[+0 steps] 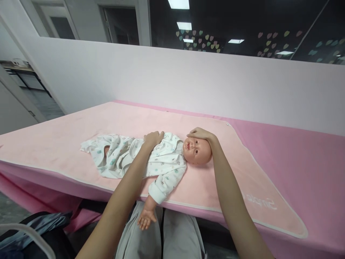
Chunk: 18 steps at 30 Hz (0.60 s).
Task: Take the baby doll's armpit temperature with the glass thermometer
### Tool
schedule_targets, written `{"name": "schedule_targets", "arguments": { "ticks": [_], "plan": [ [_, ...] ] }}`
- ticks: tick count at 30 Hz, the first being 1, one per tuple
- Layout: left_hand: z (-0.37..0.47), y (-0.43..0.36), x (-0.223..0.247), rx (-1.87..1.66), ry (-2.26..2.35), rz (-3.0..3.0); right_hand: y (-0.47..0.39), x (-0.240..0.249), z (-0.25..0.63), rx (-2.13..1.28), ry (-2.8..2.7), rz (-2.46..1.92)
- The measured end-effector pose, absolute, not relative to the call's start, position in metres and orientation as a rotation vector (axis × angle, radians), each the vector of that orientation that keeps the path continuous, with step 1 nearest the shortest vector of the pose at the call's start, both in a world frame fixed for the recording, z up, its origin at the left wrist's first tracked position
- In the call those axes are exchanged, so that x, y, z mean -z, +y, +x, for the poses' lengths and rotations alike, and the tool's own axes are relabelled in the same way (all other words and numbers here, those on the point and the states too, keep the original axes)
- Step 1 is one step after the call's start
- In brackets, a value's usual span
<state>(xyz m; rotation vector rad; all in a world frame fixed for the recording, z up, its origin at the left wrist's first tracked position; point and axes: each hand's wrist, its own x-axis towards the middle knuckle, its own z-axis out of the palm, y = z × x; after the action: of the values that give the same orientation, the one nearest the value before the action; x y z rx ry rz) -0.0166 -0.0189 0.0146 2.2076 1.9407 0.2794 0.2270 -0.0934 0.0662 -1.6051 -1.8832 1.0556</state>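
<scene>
A baby doll lies on its back across a light pink mat, its head toward the right. It wears a white patterned outfit, and one doll arm hangs over the near edge. My left hand rests on the far side of the doll's torso, its fingers bent against the clothing and partly hidden. My right hand curves over the side of the doll's head, palm against it, with the fingers lying near its cheek.
Beneath the mat is a pink-covered table. Behind it stands a low white wall. Dark fabric and a curved pale bar are at the lower left, beside my legs.
</scene>
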Motion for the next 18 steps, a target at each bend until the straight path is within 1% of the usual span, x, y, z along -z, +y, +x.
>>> {"name": "schedule_targets", "arguments": {
  "ticks": [5,8,14,18],
  "plan": [
    [-0.0169,-0.0212,-0.0156,-0.288,1.927,2.21,-0.0944,-0.0654,0.229,-1.307,-1.671,-1.747],
    [-0.017,-0.0208,-0.0148,-0.306,1.927,2.209,-0.0951,-0.0668,0.2284,-1.345,-1.59,-1.79],
    [-0.017,-0.0189,-0.0124,-0.321,1.924,2.217,-0.1006,-0.0667,0.2271,-1.44,-1.607,-1.565],
    [-0.0175,-0.0205,-0.0123,-0.332,1.923,2.229,-0.0989,-0.0641,0.227,-1.443,-1.616,-1.52]
  ]
}}
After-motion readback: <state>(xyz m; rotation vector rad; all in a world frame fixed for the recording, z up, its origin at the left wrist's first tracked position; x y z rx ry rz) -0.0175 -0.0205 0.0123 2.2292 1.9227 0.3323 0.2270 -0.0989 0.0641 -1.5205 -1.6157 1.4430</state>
